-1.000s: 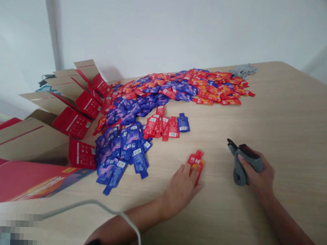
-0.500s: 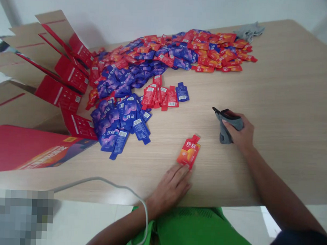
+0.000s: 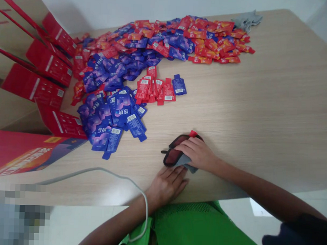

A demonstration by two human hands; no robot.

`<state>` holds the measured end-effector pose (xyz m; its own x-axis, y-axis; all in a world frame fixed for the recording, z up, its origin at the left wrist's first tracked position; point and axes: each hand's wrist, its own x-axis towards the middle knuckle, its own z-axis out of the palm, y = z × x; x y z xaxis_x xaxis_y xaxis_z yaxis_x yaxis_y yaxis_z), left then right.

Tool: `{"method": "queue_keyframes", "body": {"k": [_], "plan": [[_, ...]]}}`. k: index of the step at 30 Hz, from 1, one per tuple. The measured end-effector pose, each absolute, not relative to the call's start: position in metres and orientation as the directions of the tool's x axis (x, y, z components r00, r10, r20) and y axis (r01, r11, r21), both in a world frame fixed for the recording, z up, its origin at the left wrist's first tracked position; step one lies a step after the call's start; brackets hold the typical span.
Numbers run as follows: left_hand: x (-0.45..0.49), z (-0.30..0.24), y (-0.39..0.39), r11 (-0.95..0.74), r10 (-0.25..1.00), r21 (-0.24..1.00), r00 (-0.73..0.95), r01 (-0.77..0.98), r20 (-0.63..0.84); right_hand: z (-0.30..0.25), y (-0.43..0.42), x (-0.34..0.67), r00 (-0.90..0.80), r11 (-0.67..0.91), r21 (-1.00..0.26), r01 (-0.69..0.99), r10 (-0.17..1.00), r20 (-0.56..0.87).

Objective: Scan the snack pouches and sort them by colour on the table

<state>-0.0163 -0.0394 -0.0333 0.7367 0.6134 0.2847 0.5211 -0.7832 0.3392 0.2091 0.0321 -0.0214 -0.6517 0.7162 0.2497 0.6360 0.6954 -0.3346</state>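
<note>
My right hand (image 3: 199, 154) grips a grey handheld device (image 3: 185, 162) with a dark-rimmed window (image 3: 174, 151) and holds it down over a red sachet near the table's front edge. Only the sachet's top corner (image 3: 193, 133) sticks out past the fingers. My left hand (image 3: 167, 184) lies flat on the table just below the device, fingers stretched out, fingertips at its lower edge and holding nothing. A grey cable (image 3: 97, 171) runs from the left to my left wrist.
A big heap of red and blue sachets (image 3: 155, 47) covers the far left of the wooden table (image 3: 273, 112), with a blue cluster (image 3: 112, 113) nearer. Red cardboard boxes (image 3: 47, 65) stand at the left. A grey cloth (image 3: 246, 20) lies far right. Green mesh (image 3: 197, 227) sits below the edge.
My right hand has carried the grey device left and toward me, down onto the red sachet. The left hand stays at the sachet's near end. The view has tilted further down.
</note>
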Motion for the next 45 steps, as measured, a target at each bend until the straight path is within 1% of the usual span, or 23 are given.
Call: {"method": "queue_keyframes", "body": {"k": [3, 6, 8, 10, 12, 13, 14, 16, 17, 19, 23, 26, 28, 30, 32, 33, 34, 35, 37, 38, 40, 45], "plan": [[-0.016, -0.031, -0.037, -0.799, 0.591, 0.332, 0.755, 0.501, 0.284, -0.024, 0.061, 0.225, -0.593, 0.637, -0.291, 0.714, 0.771, 0.232], [-0.015, -0.028, -0.035, -0.804, 0.586, 0.332, 0.753, 0.494, 0.299, -0.016, 0.095, 0.249, -0.525, 0.566, -0.215, 0.796, 0.822, 0.221], [-0.014, -0.028, -0.035, -0.802, 0.59, 0.332, 0.746, 0.497, 0.308, -0.005, 0.109, 0.261, -0.454, 0.501, -0.18, 0.846, 0.856, 0.249], [-0.014, -0.027, -0.035, -0.797, 0.596, 0.337, 0.741, 0.501, 0.309, 0.007, 0.11, 0.265, -0.354, 0.437, -0.213, 0.874, 0.873, 0.336], [-0.013, -0.027, -0.035, -0.792, 0.602, 0.346, 0.738, 0.503, 0.305, 0.015, 0.095, 0.259, -0.296, 0.437, -0.289, 0.852, 0.857, 0.422], [-0.012, -0.027, -0.035, -0.788, 0.606, 0.351, 0.737, 0.506, 0.3, 0.017, 0.083, 0.252, -0.319, 0.474, -0.314, 0.823, 0.842, 0.435], [-0.012, -0.026, -0.036, -0.781, 0.615, 0.357, 0.732, 0.512, 0.295, 0.016, 0.069, 0.244, -0.379, 0.528, -0.322, 0.786, 0.823, 0.423], [-0.012, -0.026, -0.036, -0.762, 0.636, 0.373, 0.72, 0.53, 0.278, 0.007, 0.045, 0.228, -0.58, 0.661, -0.293, 0.691, 0.748, 0.322], [-0.012, -0.025, -0.036, -0.754, 0.644, 0.379, 0.716, 0.536, 0.269, 0.0, 0.036, 0.221, -0.644, 0.7, -0.279, 0.658, 0.715, 0.273], [-0.012, -0.025, -0.035, -0.755, 0.642, 0.381, 0.721, 0.534, 0.262, -0.014, 0.032, 0.216, -0.696, 0.722, -0.268, 0.638, 0.689, 0.202], [-0.012, -0.026, -0.033, -0.775, 0.619, 0.367, 0.734, 0.514, 0.28, -0.027, 0.068, 0.234, -0.594, 0.631, -0.24, 0.738, 0.776, 0.212], [-0.013, -0.028, -0.033, -0.775, 0.621, 0.368, 0.729, 0.514, 0.288, -0.018, 0.107, 0.258, -0.529, 0.562, -0.163, 0.811, 0.823, 0.205], [-0.013, -0.028, -0.032, -0.773, 0.622, 0.373, 0.731, 0.514, 0.282, -0.005, 0.121, 0.27, -0.459, 0.498, -0.148, 0.854, 0.857, 0.234], [-0.013, -0.028, -0.032, -0.771, 0.623, 0.379, 0.731, 0.513, 0.278, 0.011, 0.121, 0.272, -0.35, 0.427, -0.204, 0.881, 0.878, 0.327], [-0.013, -0.027, -0.031, -0.769, 0.624, 0.384, 0.729, 0.511, 0.28, 0.023, 0.103, 0.264, -0.281, 0.414, -0.287, 0.864, 0.869, 0.407], [-0.012, -0.026, -0.031, -0.768, 0.625, 0.387, 0.728, 0.51, 0.28, 0.026, 0.089, 0.256, -0.299, 0.446, -0.315, 0.838, 0.857, 0.419], [-0.012, -0.025, -0.031, -0.765, 0.628, 0.39, 0.728, 0.513, 0.275, 0.027, 0.074, 0.246, -0.358, 0.497, -0.329, 0.803, 0.843, 0.401], [-0.012, -0.025, -0.032, -0.758, 0.635, 0.39, 0.726, 0.522, 0.264, 0.024, 0.058, 0.236, -0.463, 0.578, -0.33, 0.746, 0.807, 0.367], [-0.012, -0.024, -0.032, -0.739, 0.657, 0.389, 0.716, 0.55, 0.237, 0.013, 0.034, 0.218, -0.667, 0.71, -0.313, 0.631, 0.702, 0.248], [-0.012, -0.025, -0.033, -0.733, 0.664, 0.392, 0.712, 0.557, 0.23, 0.005, 0.027, 0.213, -0.707, 0.737, -0.306, 0.603, 0.671, 0.222], [-0.012, -0.025, -0.033, -0.735, 0.66, 0.4, 0.714, 0.548, 0.235, -0.01, 0.028, 0.21, -0.718, 0.736, -0.29, 0.612, 0.67, 0.186], [-0.012, -0.026, -0.031, -0.755, 0.635, 0.415, 0.724, 0.508, 0.268, -0.023, 0.085, 0.242, -0.575, 0.606, -0.23, 0.762, 0.796, 0.192]]}}
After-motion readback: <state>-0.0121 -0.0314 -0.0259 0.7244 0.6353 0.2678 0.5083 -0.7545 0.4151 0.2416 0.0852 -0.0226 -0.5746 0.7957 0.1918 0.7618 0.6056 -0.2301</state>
